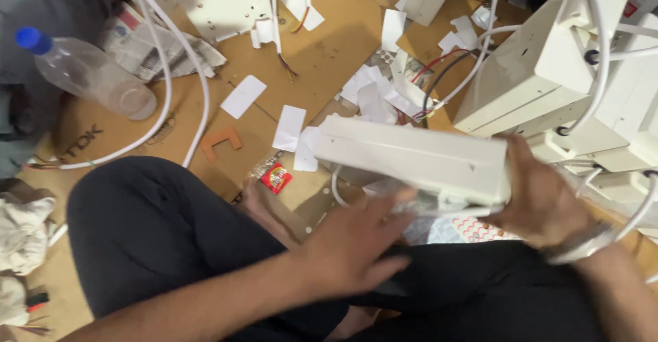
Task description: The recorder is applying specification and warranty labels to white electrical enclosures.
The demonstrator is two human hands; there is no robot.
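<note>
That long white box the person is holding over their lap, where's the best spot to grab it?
Probably at a short end, as the right hand does now, fingers wrapped round the far right end of the long white box. It lies nearly level and is narrow across, so a grip from the side fits. The left hand sits blurred beneath it.

bottle (89,73) far left, stacked boxes (548,68) right, paper slips (288,127) between
</note>
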